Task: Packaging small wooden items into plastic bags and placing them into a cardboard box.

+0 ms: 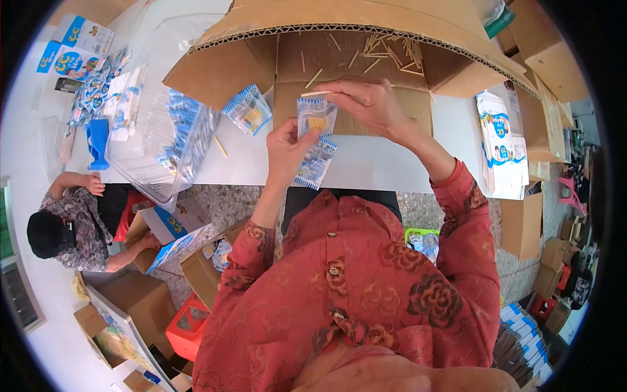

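Observation:
My left hand (285, 145) grips a small clear packet (317, 124) with blue striped edges. Short yellow sticks show inside it. Just above the packet's upper edge, my right hand (373, 108) pinches a thin pale stick (313, 93), which points left and lies nearly level. A second blue-and-white packet (317, 164) lies below the held one, by the table's near edge. Farther left rests another packet (249, 112) with yellow contents. Beyond my hands an opened cardboard box (238, 68) lies with its mouth toward me, and loose sticks (401, 53) are scattered inside.
Left on the white table (235, 163) are a clear plastic bin (134, 153) of packets, a blue object (97, 145) and a packet pile (98, 91). Flat printed cartons (498, 140) lie right. A co-worker (81, 228) reaches into a carton at lower left.

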A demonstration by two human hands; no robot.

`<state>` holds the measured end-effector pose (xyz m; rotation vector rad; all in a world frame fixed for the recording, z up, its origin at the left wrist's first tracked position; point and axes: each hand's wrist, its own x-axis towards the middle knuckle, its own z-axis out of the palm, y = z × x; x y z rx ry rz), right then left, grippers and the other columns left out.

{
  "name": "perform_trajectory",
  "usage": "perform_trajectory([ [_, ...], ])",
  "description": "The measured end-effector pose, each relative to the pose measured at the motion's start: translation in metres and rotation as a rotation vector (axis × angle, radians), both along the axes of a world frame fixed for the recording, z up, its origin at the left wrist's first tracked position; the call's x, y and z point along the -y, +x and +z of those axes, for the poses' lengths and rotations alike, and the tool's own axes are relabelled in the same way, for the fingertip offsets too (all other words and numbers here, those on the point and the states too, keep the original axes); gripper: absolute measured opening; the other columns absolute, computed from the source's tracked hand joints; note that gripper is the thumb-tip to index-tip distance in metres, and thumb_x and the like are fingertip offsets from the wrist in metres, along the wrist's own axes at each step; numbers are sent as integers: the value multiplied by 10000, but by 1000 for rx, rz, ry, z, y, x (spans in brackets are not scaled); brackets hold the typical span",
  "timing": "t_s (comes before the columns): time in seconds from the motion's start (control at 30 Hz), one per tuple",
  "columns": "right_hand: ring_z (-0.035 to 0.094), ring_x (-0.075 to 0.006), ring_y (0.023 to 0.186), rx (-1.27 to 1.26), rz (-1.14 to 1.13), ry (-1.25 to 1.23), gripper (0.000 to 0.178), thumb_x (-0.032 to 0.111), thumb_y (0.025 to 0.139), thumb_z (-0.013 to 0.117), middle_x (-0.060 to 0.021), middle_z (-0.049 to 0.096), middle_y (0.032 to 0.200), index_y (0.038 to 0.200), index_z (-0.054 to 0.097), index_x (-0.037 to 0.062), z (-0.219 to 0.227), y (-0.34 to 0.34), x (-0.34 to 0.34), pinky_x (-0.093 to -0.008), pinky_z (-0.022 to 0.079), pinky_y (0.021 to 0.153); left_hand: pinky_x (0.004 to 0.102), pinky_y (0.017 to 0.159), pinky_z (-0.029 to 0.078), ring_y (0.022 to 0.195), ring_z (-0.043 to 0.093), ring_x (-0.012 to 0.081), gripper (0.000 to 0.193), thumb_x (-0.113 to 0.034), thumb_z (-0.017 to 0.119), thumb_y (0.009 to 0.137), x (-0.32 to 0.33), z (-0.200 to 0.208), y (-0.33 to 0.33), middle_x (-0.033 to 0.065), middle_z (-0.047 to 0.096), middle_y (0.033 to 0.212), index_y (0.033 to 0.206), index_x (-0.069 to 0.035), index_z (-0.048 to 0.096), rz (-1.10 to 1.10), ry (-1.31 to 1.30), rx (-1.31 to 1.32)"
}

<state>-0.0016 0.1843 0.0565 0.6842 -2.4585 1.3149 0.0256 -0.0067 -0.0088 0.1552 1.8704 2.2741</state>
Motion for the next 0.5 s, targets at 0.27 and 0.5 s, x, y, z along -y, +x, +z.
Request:
perform_trajectory([
  [0.27,637,-252,721,-89,76,267,239,104,856,584,-117,648,907,1090,599,56,56,11,-23,-306,500,613,203,630,477,730,571,63,112,-7,670,782,4,3,2,42,639,829,870,40,619,153,-122,-230],
  [0.5,595,-253,644,-247,221,300,183,71,790,621,-87,611,760,970,599,45,81,24,-24,-342,470,555,214,674,500,758,588,86,120,26,667,768,4,11,4,80,646,882,877,47,623,192,-152,-390],
])
